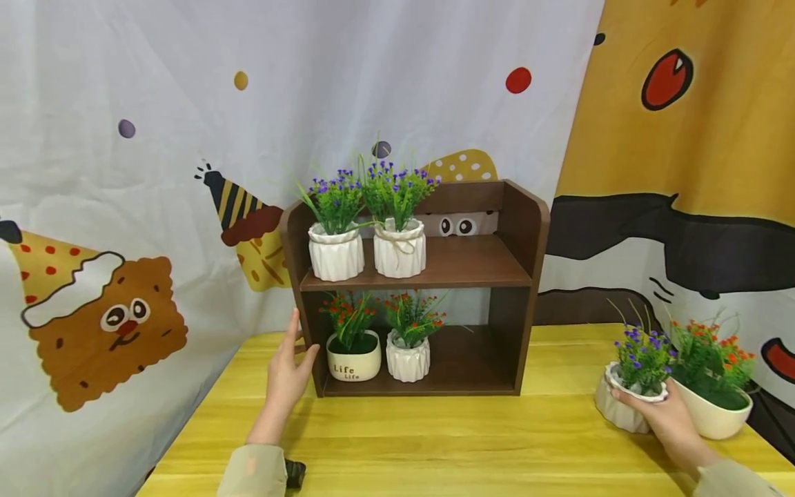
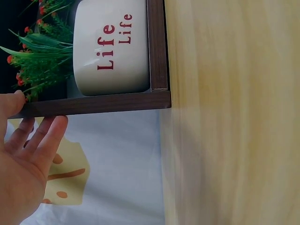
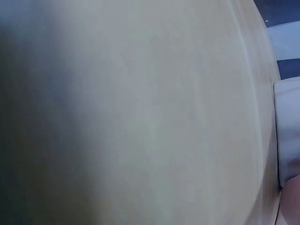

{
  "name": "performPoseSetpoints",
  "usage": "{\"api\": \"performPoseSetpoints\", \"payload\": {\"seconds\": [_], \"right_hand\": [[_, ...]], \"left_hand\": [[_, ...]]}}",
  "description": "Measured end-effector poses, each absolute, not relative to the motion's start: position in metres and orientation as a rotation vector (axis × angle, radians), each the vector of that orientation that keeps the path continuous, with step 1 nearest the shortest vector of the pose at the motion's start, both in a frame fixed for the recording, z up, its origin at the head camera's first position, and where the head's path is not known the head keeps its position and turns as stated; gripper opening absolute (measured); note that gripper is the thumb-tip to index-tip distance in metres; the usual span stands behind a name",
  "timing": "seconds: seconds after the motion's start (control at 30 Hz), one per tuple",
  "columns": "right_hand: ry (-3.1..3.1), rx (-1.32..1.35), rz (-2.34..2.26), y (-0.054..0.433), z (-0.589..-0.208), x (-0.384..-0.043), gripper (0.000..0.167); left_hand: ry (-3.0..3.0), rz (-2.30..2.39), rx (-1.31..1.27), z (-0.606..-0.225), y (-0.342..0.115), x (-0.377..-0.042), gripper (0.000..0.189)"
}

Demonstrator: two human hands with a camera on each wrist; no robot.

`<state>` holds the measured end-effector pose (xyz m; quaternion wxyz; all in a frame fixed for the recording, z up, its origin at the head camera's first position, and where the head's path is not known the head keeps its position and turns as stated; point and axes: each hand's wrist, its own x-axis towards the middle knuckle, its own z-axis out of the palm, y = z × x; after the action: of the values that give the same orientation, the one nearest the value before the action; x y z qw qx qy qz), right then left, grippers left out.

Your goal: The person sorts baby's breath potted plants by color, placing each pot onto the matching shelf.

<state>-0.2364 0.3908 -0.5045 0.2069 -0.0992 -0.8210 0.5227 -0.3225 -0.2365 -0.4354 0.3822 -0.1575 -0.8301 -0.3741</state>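
At the left side panel of a dark brown two-tier shelf [image 1: 422, 395], my left hand [image 1: 287, 376] holds the panel's edge. In the left wrist view its thumb lies on one side of the panel [image 2: 108, 102], the fingertips on the other. Far right, my right hand [image 1: 673, 421] grips a white fluted pot of purple flowers [image 1: 627, 407]. Right beside this pot stands a smooth white oval planter with orange-red flowers [image 1: 714, 411]. The right wrist view shows mostly the blurred tabletop, with a white pot [image 3: 288, 126] at its right edge.
On the upper tier are two white fluted pots [image 1: 335, 255] [image 1: 399, 252] with purple flowers. Below sit a "Life" planter [image 1: 354, 359] and a fluted pot [image 1: 408, 357], both with red flowers. A small black object [image 1: 295, 474] is by the left sleeve. A printed curtain [image 1: 397, 83] hangs behind.
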Motion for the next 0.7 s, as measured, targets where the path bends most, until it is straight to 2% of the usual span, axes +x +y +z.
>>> {"api": "performPoseSetpoints", "payload": {"seconds": [0.23,0.5,0.7], "right_hand": [[-2.31,-0.273,1.462,0.387,-0.5,-0.238,0.082],[-2.37,-0.208,1.384,0.374,-0.481,-0.24,0.09],[-2.328,-0.132,1.403,0.362,-0.467,-0.241,0.078]], "left_hand": [[-2.149,-0.987,-0.375,-0.434,-0.236,-0.322,0.089],[-2.172,-1.011,-0.353,-0.434,-0.234,-0.321,0.09],[-2.172,-0.993,-0.341,-0.434,-0.234,-0.32,0.09]]}}
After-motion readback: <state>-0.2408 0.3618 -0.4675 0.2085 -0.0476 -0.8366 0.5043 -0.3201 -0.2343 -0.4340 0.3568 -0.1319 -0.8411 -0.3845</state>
